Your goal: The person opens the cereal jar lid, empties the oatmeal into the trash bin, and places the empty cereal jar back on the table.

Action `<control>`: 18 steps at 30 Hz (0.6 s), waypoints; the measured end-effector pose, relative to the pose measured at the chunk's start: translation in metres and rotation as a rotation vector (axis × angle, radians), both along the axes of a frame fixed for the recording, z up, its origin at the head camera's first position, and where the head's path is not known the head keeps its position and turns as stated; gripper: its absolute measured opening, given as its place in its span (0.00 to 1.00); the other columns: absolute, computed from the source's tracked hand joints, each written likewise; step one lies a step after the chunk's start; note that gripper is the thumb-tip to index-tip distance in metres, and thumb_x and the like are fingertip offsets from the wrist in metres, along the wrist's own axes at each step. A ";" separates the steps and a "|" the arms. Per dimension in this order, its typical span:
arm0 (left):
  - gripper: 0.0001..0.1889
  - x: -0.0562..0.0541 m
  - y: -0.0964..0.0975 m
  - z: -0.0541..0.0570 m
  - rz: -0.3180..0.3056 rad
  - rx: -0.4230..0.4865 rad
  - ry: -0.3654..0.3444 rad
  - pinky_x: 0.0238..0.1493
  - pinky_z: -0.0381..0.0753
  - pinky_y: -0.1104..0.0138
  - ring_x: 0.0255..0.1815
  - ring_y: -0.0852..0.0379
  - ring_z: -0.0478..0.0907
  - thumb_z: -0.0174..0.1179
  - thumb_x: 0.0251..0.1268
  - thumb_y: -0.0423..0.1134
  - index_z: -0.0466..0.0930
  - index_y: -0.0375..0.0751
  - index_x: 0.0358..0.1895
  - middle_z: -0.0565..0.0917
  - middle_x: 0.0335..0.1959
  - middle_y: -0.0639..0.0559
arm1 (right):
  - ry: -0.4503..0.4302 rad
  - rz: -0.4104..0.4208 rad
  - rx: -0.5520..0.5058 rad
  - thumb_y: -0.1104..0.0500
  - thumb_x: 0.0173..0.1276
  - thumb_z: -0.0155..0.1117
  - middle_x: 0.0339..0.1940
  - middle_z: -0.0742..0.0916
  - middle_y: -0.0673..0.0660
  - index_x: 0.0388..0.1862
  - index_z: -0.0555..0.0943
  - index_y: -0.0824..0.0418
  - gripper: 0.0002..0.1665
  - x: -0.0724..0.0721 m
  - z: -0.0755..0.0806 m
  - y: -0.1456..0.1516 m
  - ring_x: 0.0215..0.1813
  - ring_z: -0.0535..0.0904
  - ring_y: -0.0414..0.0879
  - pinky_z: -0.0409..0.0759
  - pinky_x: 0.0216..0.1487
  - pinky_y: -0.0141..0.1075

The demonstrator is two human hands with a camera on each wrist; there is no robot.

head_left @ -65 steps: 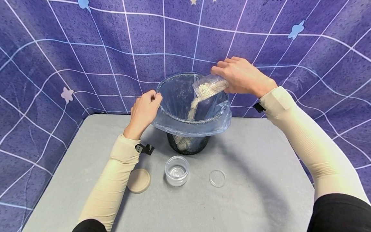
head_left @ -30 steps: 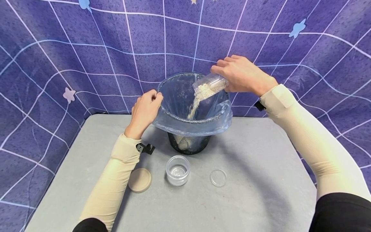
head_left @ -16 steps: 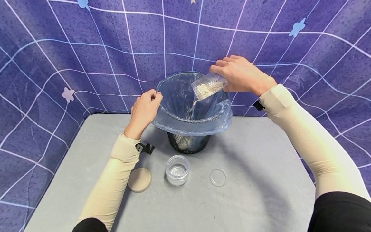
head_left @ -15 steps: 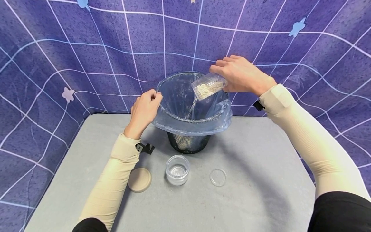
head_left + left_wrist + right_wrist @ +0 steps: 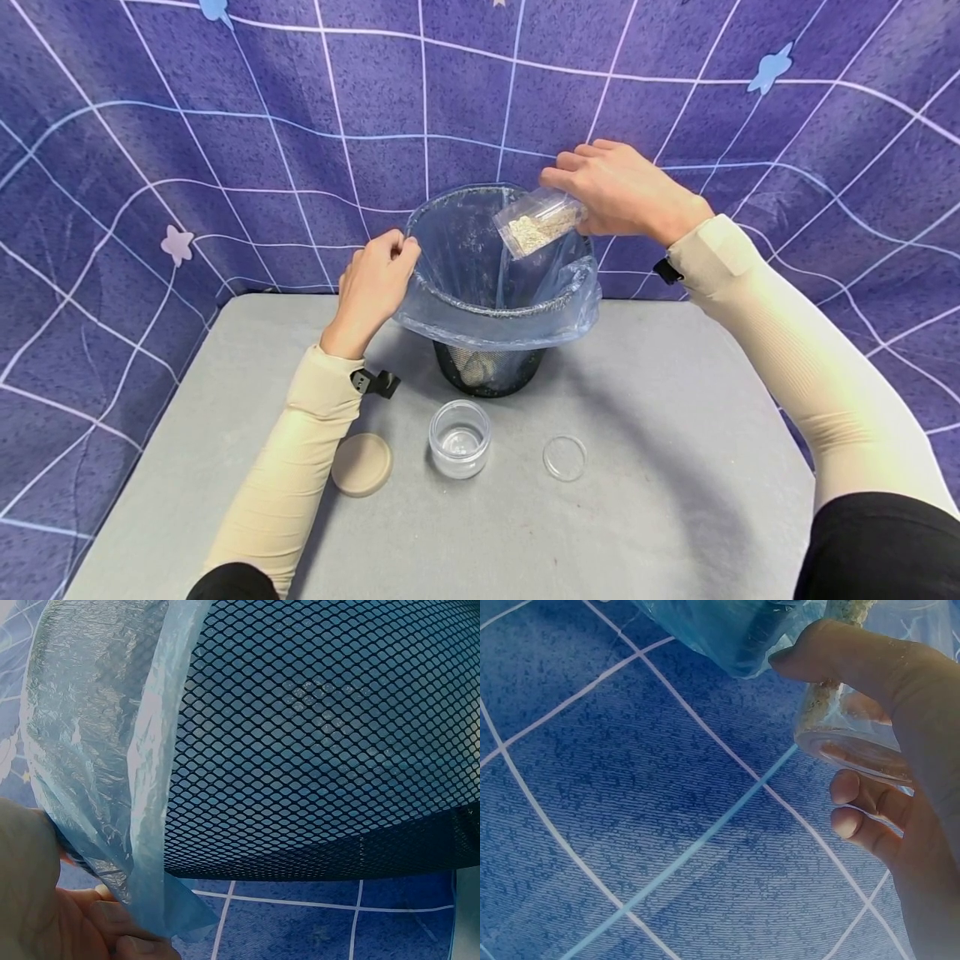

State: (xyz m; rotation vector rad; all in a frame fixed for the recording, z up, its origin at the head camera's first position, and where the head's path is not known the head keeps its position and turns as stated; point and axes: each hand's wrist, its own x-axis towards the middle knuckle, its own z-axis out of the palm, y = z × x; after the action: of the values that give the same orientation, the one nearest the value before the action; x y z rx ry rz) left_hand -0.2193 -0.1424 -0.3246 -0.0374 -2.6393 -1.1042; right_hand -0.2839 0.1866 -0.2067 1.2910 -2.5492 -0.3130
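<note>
A black mesh wastebasket (image 5: 517, 379) with a blue bin bag (image 5: 491, 332) folded over its rim stands at the table's back. My left hand (image 5: 373, 287) grips its left rim; in the left wrist view, thumb and fingers (image 5: 112, 919) pinch the bag there. Over the opening, my right hand (image 5: 618, 192) holds a clear jar (image 5: 547, 200) tipped mouth-down to the left. Pale flakes (image 5: 529, 234) lie inside, near the mouth. In the right wrist view, thumb and fingers curl round the jar's base (image 5: 855, 754). The bin's bottom inside is hidden.
In front of the bin stands a second clear jar (image 5: 459, 442), its mouth up. Left of it lies a beige lid (image 5: 362, 465), close to my left forearm; right of it, a clear disc (image 5: 564, 458). A purple gridded curtain (image 5: 300, 208) hangs close behind the bin.
The stream of flakes from the tilted jar has thinned and then stopped, and less is left in it. My right hand has risen very slightly; my left hand stays on the rim.
</note>
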 end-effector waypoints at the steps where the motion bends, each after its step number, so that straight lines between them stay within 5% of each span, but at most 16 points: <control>1: 0.22 0.000 0.000 0.000 0.000 0.000 0.000 0.35 0.66 0.53 0.33 0.43 0.74 0.43 0.80 0.59 0.68 0.48 0.29 0.70 0.24 0.51 | -0.001 -0.003 0.004 0.63 0.51 0.83 0.54 0.86 0.66 0.62 0.78 0.63 0.39 0.000 0.000 0.000 0.54 0.83 0.69 0.81 0.59 0.61; 18: 0.22 0.000 0.000 0.000 -0.002 0.002 -0.006 0.35 0.65 0.54 0.33 0.43 0.74 0.44 0.81 0.59 0.68 0.48 0.29 0.70 0.24 0.51 | -0.024 -0.010 0.013 0.62 0.52 0.86 0.55 0.86 0.66 0.62 0.77 0.63 0.39 0.002 0.000 -0.002 0.55 0.83 0.69 0.80 0.63 0.61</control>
State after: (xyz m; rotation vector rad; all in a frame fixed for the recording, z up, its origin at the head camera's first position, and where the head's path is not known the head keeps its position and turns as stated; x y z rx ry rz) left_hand -0.2193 -0.1425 -0.3242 -0.0364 -2.6437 -1.1090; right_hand -0.2819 0.1844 -0.2063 1.2939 -2.5786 -0.3182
